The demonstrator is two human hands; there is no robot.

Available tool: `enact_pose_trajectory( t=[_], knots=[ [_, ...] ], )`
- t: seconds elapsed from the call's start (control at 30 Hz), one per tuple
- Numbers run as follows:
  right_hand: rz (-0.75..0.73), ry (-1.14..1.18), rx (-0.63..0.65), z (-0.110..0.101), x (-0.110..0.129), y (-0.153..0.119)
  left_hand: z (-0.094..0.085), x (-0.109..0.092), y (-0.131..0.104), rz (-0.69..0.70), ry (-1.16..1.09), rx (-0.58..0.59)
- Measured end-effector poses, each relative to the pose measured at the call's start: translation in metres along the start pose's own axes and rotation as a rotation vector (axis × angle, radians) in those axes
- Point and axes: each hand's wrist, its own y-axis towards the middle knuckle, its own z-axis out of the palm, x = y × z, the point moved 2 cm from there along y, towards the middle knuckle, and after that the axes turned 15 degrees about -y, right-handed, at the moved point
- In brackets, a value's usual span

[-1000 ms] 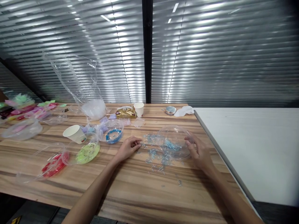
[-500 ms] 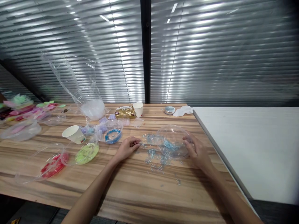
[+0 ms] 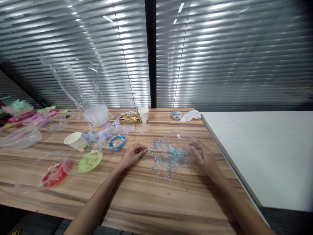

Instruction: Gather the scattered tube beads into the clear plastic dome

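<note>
My right hand (image 3: pixel 204 156) grips the right side of a clear plastic bowl (image 3: pixel 182 138), thumb near its rim. Inside the bowl lies a small heap of pale blue pieces (image 3: pixel 176 151). Many thin, short blue-grey pieces (image 3: pixel 158 160) are scattered on the wooden table around the bowl, mostly left of it and in front. At the left edge of that scatter, my left hand (image 3: pixel 134 154) rests on the table with its fingers curled and thumb against fingertips. Whether a small piece is pinched there is too small to tell.
To the left stand clear bowls with blue (image 3: pixel 118 142), yellow-green (image 3: pixel 90 160) and red contents (image 3: pixel 56 174). A paper cup (image 3: pixel 76 141) lies tilted by them. Behind are a gold packet (image 3: pixel 130 118), another paper cup (image 3: pixel 143 115), a round tin (image 3: pixel 176 115) and a crumpled tissue (image 3: pixel 190 115).
The whole view has shifted slightly. Both hands and the bowl keep nearly the same places on the table.
</note>
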Motion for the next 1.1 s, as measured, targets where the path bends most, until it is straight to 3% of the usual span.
enact_pose_trajectory(
  t=[1.1],
  knots=[
    [0.007,0.030,0.055,0.0023,0.0026,0.0005,0.0004,-0.0010,0.0012,0.050,0.069,0.027]
  ],
)
